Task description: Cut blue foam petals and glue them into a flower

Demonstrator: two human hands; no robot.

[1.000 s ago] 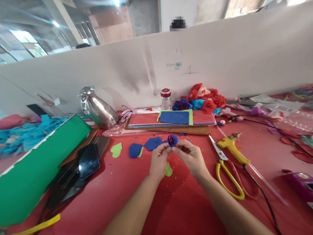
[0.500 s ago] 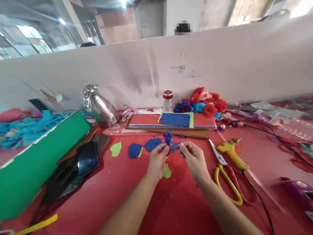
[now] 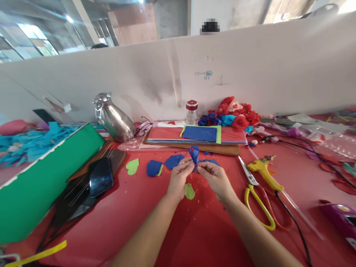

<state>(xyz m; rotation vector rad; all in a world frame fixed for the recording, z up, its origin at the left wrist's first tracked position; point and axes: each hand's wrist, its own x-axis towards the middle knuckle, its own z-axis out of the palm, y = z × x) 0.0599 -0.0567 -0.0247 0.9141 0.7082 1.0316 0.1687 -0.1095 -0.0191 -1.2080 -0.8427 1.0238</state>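
Note:
A small blue paper flower (image 3: pixel 194 152) with a speck of red at its centre stands upright above the table. My left hand (image 3: pixel 178 178) pinches it at the base from the left. From the right, my right hand (image 3: pixel 217 178) closes thumb and fingers on the same base; the exact contact is partly hidden. Blue petal pieces (image 3: pixel 174 162) lie just beyond my hands, with another blue petal (image 3: pixel 154 168) further left, over a bit of green. A green leaf cutout (image 3: pixel 189 191) rests below my hands, and a heart-shaped green piece (image 3: pixel 132 167) is to the left.
Scissors (image 3: pixel 260 207) and a yellow glue gun (image 3: pixel 264 172) with its cord lie to the right. Behind are stacked sheets (image 3: pixel 167 135), a lidded jar (image 3: pixel 191 112), finished flowers (image 3: pixel 240 122) and a metal jug (image 3: pixel 116 120). A phone (image 3: pixel 101 177) and green box (image 3: pixel 55 178) are left.
My right hand has moved left, from a little apart to the flower's base. The flower has turned slightly, showing a broader blue petal at its front. My left hand keeps its pinch.

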